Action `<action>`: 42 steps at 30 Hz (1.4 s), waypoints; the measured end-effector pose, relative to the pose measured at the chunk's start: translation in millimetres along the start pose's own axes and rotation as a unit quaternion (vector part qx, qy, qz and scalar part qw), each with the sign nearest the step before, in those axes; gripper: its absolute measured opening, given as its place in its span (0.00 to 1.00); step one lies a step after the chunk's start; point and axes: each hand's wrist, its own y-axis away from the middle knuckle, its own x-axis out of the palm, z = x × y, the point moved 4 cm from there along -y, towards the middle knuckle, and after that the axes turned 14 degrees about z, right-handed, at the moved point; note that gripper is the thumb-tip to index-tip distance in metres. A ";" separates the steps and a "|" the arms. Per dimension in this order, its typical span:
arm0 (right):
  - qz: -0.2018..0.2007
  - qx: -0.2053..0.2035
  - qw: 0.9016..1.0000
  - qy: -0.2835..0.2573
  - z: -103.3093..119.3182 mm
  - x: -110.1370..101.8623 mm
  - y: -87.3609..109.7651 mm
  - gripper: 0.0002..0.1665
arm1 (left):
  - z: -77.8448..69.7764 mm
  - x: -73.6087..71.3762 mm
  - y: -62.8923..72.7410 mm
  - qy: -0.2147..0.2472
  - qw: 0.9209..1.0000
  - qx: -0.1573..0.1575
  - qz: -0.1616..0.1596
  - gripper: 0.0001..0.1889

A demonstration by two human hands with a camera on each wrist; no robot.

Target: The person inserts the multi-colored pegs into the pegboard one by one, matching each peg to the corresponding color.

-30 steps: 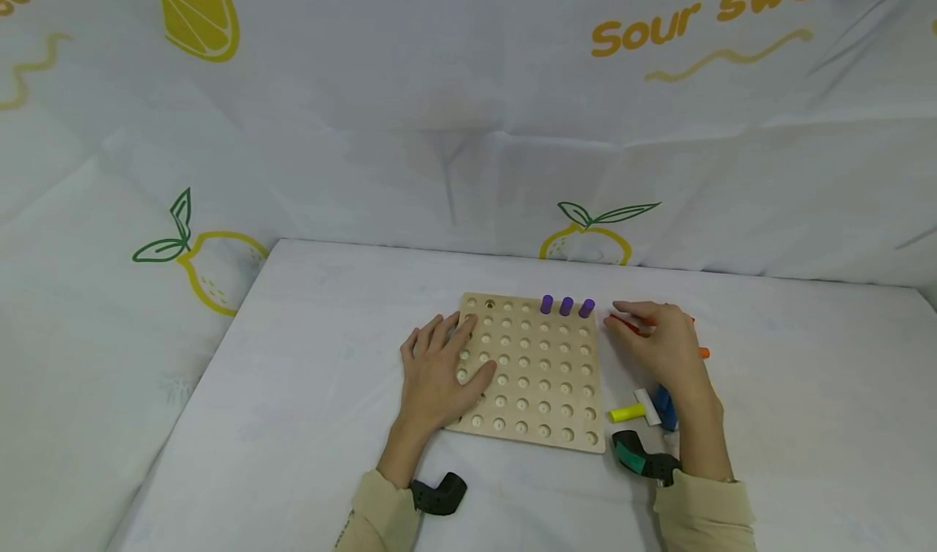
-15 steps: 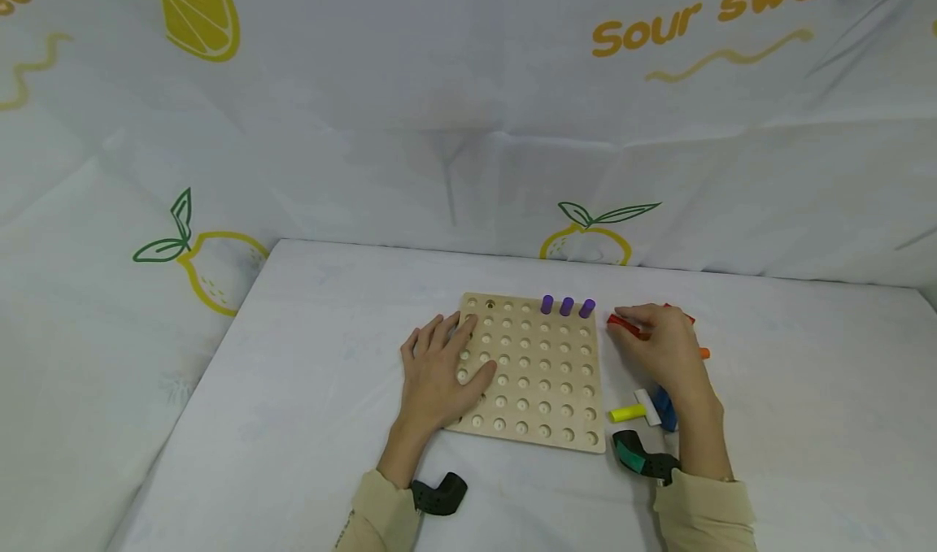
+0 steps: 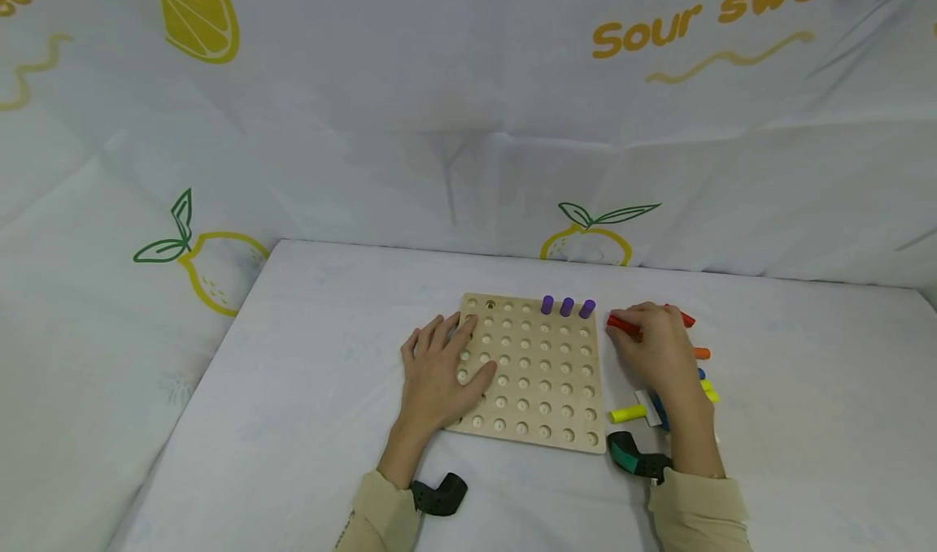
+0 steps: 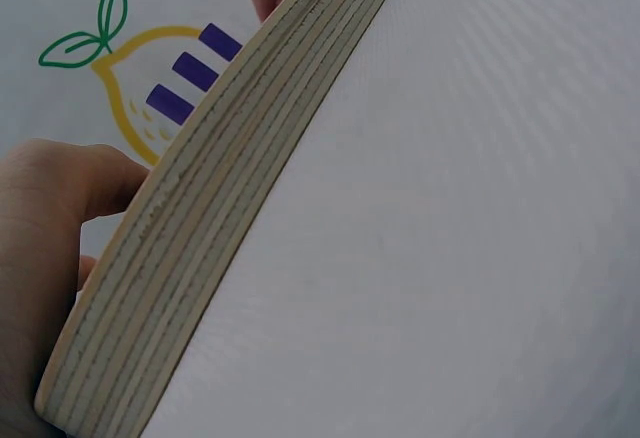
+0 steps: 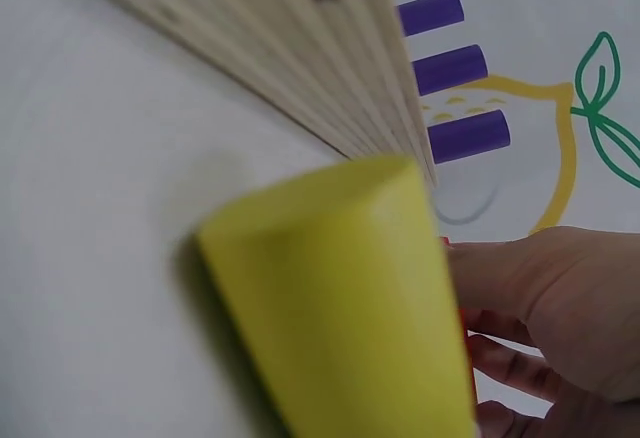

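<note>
My left hand (image 3: pixel 439 373) lies flat on the left side of a pale wooden pegboard (image 3: pixel 534 354), fingers spread and thumb out over the holes. Three purple pegs (image 3: pixel 567 306) stand in the board's far row, toward the right corner. Just right of that corner, my right hand (image 3: pixel 655 345) pinches a red peg (image 3: pixel 622 323) between thumb and fingers, low over the table. A second red peg (image 3: pixel 688 319) lies beyond the knuckles. In the right wrist view a large yellow peg (image 5: pixel 330 298) in front hides most of the held red one.
Beside the right forearm lie an orange peg (image 3: pixel 701 354), a yellow peg (image 3: pixel 627 414), a white peg (image 3: pixel 647 408) and a partly covered blue peg (image 3: pixel 660 410). More yellow (image 3: pixel 708 390) shows past the wrist. A white cloth with lemon prints hangs behind the table.
My right hand has tightened around the red peg, which shows more now. Its wrist has shifted slightly left, uncovering blue and yellow pegs behind it. The left hand and board stay put.
</note>
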 end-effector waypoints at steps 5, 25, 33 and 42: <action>-0.005 -0.001 1.000 0.014 2.4 1.7 -0.6 0.17 | 0.0 0.2 0.1 0.000 1.000 -0.001 0.002 0.37; -0.013 -0.024 0.999 0.020 4.9 -1.7 -0.1 0.15 | 1.1 0.7 -0.4 -0.001 1.000 -0.007 0.007 0.37; -0.019 -0.006 1.000 -0.016 4.6 -7.1 2.2 0.17 | 0.7 0.8 -0.1 0.001 1.000 -0.005 0.007 0.38; -0.052 -0.042 0.997 -0.047 5.1 -12.4 1.1 0.14 | 0.7 0.4 -0.5 -0.003 1.000 -0.001 0.004 0.37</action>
